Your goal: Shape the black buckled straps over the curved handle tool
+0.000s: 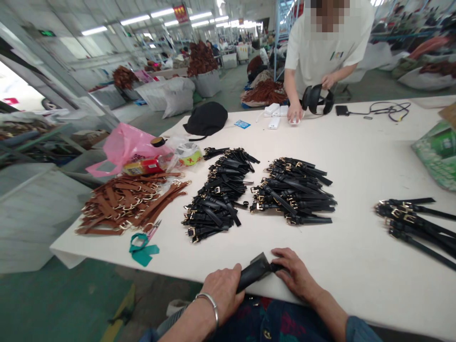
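Close to the near edge of the table, my left hand (223,289), with a silver bangle at the wrist, is wrapped round a thick black strap (254,273). My right hand (297,275) has its thumb and fingers closed on a narrow black piece at the strap's far end. Whether that piece is a loop or the strap's tip, I cannot tell. Beyond my hands lie two heaps of short black buckle straps, a left heap (217,194) and a right heap (294,190), with gold-coloured buckles. Longer black straps (416,223) fan out at the right.
Brown straps with metal rings (117,202) lie at the left, beside small scissors with teal cloth (142,249). Behind them are a pink bag (124,145) and tape rolls (188,154). A black cap (206,118) sits farther back. Across the table (356,161), a person holds a black headset (318,99).
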The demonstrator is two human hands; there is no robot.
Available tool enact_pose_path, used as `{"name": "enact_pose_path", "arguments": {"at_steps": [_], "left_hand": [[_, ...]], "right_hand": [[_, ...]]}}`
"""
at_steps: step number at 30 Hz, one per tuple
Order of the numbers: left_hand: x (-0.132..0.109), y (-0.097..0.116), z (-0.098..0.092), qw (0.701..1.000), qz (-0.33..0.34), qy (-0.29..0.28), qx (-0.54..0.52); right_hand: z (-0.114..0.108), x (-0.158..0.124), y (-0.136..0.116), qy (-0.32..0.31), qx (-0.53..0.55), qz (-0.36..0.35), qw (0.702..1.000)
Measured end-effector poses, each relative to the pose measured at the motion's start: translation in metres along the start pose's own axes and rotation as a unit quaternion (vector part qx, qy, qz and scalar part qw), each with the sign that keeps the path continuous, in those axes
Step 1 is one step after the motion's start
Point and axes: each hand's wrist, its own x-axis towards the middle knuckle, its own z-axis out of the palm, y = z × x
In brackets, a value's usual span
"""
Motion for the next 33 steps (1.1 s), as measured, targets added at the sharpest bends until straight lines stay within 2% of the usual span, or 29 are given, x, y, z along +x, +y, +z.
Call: {"name": "enact_pose_path", "arguments": {"at_steps": [3,6,10,14,21,26,33], "left_hand": [[-0.002,-0.004,-0.004,1.000,-0.007,-0.014,0.010],[0.002,0.002,-0.006,1.000,0.014,-0.003,0.023],[0.007,0.010,-0.002,1.000,0.021,0.005,0.021],[0.001,0.008,0.003,1.000,0.017,-0.010,0.013],[-0.001,0.013,-0.005,0.999,0.034,-0.027,0.024],[0.001,0.018,0.000,0.999,0.027,-0.021,0.022],[-0.009,0.000,-0.001,1.000,-0.003,-0.023,0.015]], "right_hand": [[0.000,0.000,-0.002,0.003,-0.002,-0.001,1.000],[-0.001,0.001,-0.002,-0.003,-0.005,0.006,1.000],[-0.003,0.002,-0.002,-0.014,-0.001,0.013,1.000],[-0.003,0.002,-0.003,-0.014,0.001,0.005,1.000],[-0.002,0.001,-0.003,-0.011,-0.002,0.001,1.000],[-0.002,0.001,0.000,-0.008,0.002,-0.001,1.000],[0.000,0.000,0.000,-0.008,-0.007,0.001,1.000]]}}
